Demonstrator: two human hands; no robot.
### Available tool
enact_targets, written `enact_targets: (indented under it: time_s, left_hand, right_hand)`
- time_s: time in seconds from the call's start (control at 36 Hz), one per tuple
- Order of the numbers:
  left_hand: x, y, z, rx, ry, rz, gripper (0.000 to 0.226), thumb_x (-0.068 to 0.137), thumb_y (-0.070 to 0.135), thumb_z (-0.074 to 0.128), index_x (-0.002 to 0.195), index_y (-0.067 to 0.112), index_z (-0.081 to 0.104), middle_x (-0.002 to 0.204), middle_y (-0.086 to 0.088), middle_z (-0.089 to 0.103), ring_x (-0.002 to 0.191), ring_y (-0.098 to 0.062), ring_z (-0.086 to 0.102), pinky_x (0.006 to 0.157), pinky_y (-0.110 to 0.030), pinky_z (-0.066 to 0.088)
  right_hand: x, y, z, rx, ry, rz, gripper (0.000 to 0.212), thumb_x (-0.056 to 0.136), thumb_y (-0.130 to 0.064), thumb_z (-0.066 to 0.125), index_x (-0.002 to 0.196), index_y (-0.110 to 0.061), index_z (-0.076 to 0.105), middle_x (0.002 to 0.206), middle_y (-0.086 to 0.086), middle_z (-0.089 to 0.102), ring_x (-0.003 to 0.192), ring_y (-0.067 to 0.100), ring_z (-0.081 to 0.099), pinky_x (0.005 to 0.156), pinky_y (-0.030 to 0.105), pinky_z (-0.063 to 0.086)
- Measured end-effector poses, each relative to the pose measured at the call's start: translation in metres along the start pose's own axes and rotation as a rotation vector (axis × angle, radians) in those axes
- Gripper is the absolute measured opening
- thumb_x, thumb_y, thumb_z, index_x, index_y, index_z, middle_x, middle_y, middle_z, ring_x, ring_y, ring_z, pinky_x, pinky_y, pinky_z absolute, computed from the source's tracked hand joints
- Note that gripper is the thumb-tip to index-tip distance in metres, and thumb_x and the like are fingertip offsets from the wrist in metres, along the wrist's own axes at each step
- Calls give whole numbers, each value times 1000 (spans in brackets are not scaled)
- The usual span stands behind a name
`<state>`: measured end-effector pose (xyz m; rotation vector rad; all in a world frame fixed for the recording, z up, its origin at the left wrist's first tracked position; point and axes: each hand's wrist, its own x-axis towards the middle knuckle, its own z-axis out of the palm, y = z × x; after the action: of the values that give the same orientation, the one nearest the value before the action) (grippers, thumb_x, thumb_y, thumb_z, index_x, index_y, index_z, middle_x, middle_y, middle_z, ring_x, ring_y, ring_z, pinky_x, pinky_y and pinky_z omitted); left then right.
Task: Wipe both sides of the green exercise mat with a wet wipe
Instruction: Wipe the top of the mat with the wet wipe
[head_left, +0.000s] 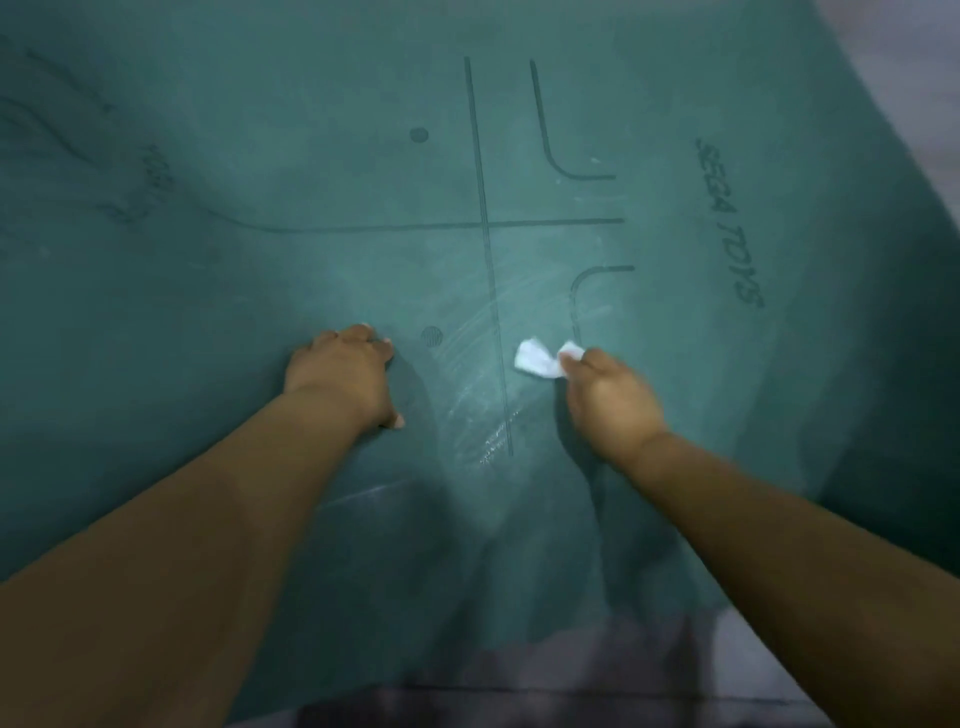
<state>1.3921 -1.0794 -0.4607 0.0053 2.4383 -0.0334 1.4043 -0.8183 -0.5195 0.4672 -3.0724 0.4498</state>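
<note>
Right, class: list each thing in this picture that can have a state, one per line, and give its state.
Green rubbery exercise mat: spread out, printed side up, wet streaks near the middle line.
Crumpled white wet wipe: bunched, pinched at one end, on the mat.
Right hand: fingers curled, holds the wipe.
Left hand: palm down, rests on the mat, holds nothing.

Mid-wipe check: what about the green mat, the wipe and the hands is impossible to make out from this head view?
- Green exercise mat: its underside is hidden and the frame cuts off its far and left edges.
- Crumpled white wet wipe: the part inside the right hand is covered by fingers.
- Left hand: its palm faces the mat, unseen.
- Dark markings at far left: blurred, unreadable.
</note>
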Motion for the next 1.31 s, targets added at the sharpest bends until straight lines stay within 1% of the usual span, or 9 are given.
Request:
enact_targets:
  time_s: [0.08,0.19,0.47,0.72,0.83,0.94,1.03,1.14,1.31]
  left_hand:
    - [-16,4,-2,122,-90,27,90,65,54,78,141,27,38,144,2,35,129,-25,37,102,-38,37]
    - [-37,12,7,271,-130,46,85,62,56,79,133,26,44,131,2,44,123,-23,44,96,-38,39]
    - [-55,6,47,209,19,53,93,76,50,69,149,25,17,156,1,16,138,-25,26,107,-39,28]
    - [-54,-1,51,149,97,71,99,68,55,75,147,29,22,153,6,23,136,-21,29,105,-37,29]
    - [-55,-2,53,129,108,77,98,69,53,74,148,28,22,154,6,22,136,-21,28,106,-37,28]
    - [-56,-4,53,120,109,85,97,70,54,73,148,28,21,155,6,20,137,-21,27,108,-37,27]
    - [-56,-5,53,112,103,83,97,70,54,73,148,27,21,156,6,19,139,-21,25,109,-37,26]
    - [-56,-3,53,125,99,83,97,70,54,74,148,27,23,155,5,21,138,-22,27,108,-38,27]
    - [-54,3,49,167,101,77,87,65,56,76,137,26,38,136,5,42,124,-23,41,97,-37,36]
  right_hand:
    - [-5,12,-3,23,77,471,28,87,-3,47,109,2,63,108,24,58,90,41,58,75,37,44]
    - [-26,-32,8,151,108,630,28,87,-1,48,112,3,60,119,20,56,99,36,57,82,31,39]
    - [-82,-57,7,67,-207,-433,28,71,-11,62,97,-4,72,88,13,69,62,30,65,49,28,52]
    - [-61,-41,1,102,60,590,27,85,5,47,109,8,60,111,26,57,98,39,56,84,29,35]
    - [-84,-116,25,166,-214,158,33,91,-1,41,119,-2,58,106,19,60,95,32,59,82,34,40]
    - [-112,-132,19,269,-398,-310,29,84,-9,44,100,0,66,88,15,65,63,31,61,50,29,49]
    - [-99,-89,9,187,-387,-371,34,88,-17,39,105,-5,66,95,16,67,77,33,65,65,32,53]
    - [-82,-9,-16,19,-116,173,34,91,-5,42,120,-4,59,119,19,58,106,36,58,90,34,43]
    - [-95,-15,-10,-16,30,660,25,84,5,43,102,9,60,106,26,57,96,40,57,83,34,39]
